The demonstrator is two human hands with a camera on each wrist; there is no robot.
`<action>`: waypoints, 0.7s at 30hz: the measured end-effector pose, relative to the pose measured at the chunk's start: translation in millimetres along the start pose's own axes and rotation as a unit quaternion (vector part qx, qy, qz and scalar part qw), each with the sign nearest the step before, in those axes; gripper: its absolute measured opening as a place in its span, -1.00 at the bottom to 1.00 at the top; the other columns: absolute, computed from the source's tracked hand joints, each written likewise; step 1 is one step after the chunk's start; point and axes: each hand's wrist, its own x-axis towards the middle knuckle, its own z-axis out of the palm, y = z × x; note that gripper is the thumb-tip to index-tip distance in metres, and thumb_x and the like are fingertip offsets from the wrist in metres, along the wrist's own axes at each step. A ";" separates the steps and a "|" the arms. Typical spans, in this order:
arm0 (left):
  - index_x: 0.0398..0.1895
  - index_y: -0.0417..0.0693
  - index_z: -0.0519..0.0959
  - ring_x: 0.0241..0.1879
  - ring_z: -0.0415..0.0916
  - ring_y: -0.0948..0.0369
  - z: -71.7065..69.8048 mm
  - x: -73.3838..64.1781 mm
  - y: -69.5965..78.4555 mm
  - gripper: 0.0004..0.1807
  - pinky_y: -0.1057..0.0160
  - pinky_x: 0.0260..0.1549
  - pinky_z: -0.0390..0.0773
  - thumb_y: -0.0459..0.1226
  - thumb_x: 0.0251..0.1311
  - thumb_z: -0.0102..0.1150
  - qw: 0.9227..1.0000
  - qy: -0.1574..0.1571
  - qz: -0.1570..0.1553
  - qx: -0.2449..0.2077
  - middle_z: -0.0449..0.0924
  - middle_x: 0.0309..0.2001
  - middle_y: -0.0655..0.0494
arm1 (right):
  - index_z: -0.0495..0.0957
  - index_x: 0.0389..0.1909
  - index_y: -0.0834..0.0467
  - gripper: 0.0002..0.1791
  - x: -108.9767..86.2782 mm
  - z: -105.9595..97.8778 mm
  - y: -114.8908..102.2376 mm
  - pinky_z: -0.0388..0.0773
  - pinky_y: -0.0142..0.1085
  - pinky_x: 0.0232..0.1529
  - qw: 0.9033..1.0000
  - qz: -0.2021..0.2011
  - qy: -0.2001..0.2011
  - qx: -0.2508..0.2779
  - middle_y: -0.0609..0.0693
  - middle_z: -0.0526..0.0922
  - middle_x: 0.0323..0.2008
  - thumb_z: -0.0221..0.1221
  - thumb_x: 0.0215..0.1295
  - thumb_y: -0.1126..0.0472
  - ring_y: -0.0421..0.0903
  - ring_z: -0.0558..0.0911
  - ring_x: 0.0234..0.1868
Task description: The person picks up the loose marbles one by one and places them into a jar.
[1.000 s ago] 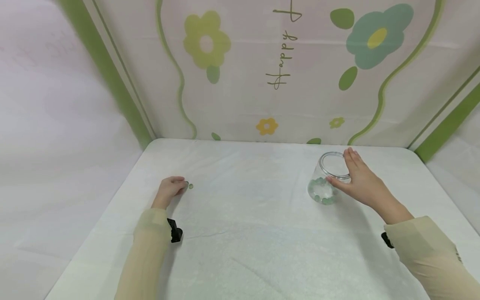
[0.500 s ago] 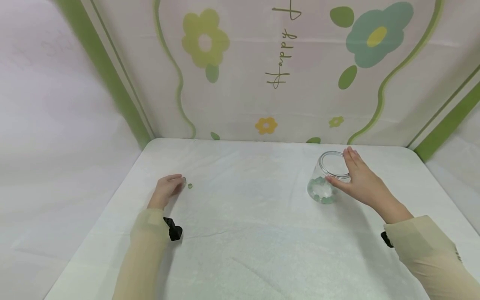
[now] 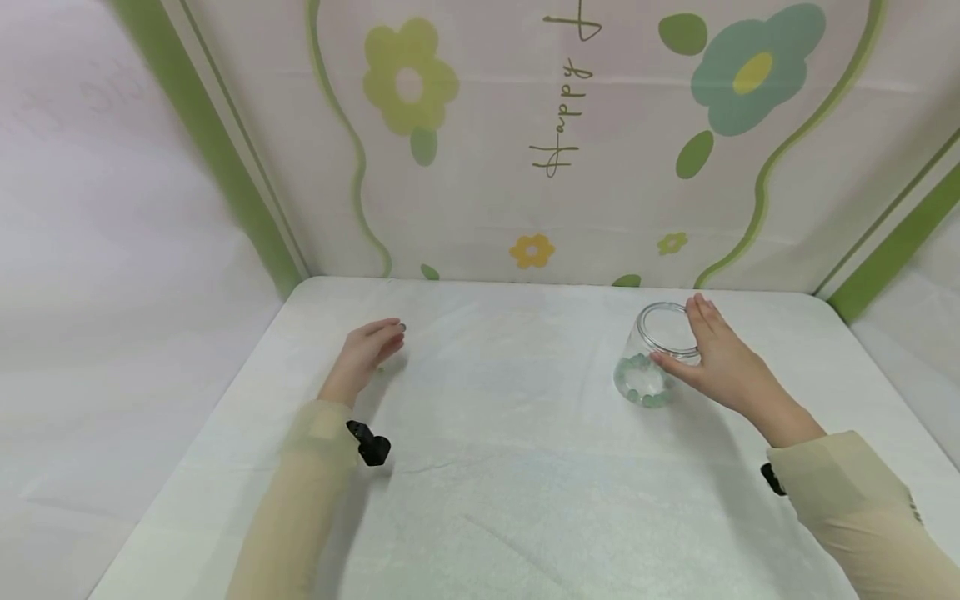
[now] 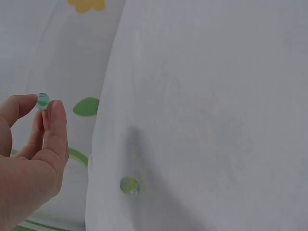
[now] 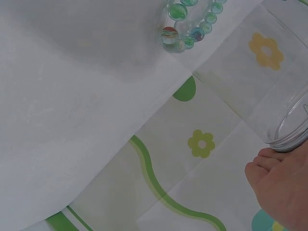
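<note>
Between thumb and fingertips my left hand [image 3: 362, 360] pinches a clear glass marble with green inside [image 4: 43, 101], held above the table. A second marble [image 4: 129, 185], clear with a yellow-green core, lies on the cloth below; in the head view it is mostly hidden by that hand. At the right stands a clear jar [image 3: 634, 343] with its round mouth upward. Several marbles [image 5: 178, 12], mostly green and one with a red-brown band, ring the jar's bottom. My right hand [image 3: 720, 367] grips the jar near its rim, thumb on the near side.
A white cloth [image 3: 495, 433] covers the table. Behind it rises a backdrop [image 3: 465, 192] printed with flowers and green lines. A black wrist camera [image 3: 371, 446] sits at the left sleeve.
My left hand first picked at the marbles on the cloth, then lifted one, moving up and to the right with it. The right hand and jar stayed in place.
</note>
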 end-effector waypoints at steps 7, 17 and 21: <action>0.41 -0.28 0.16 0.32 0.28 0.09 33.7 2.5 22.2 -0.46 0.44 0.24 0.44 -0.32 0.42 -0.08 0.999 -0.024 0.015 -0.020 0.20 0.38 -0.15 | -0.37 0.45 0.40 0.15 0.7 0.3 0.4 -0.01 0.37 0.35 1.000 -0.001 -0.003 -0.002 0.34 -0.36 0.49 0.05 0.29 -0.29 0.27 -0.29 0.51; 0.33 -0.24 0.30 0.27 0.38 0.09 93.9 3.1 57.3 -0.52 0.29 0.29 0.44 -0.34 0.37 0.00 0.998 -0.051 0.020 -0.040 0.35 0.30 -0.12 | -0.37 0.45 0.39 0.16 -0.1 -0.5 -0.4 0.00 0.38 0.34 1.000 -0.001 -0.003 -0.002 0.33 -0.38 0.49 0.05 0.29 -0.30 0.28 -0.28 0.51; 0.27 -0.24 0.38 0.24 0.43 0.09 121.2 2.6 69.2 -0.56 0.29 0.24 0.49 -0.34 0.34 0.06 0.997 -0.063 0.024 -0.037 0.41 0.25 -0.10 | -0.37 0.45 0.39 0.16 0.3 -0.4 0.0 -0.01 0.37 0.35 1.000 -0.002 -0.002 -0.001 0.33 -0.38 0.49 0.05 0.28 -0.30 0.28 -0.28 0.51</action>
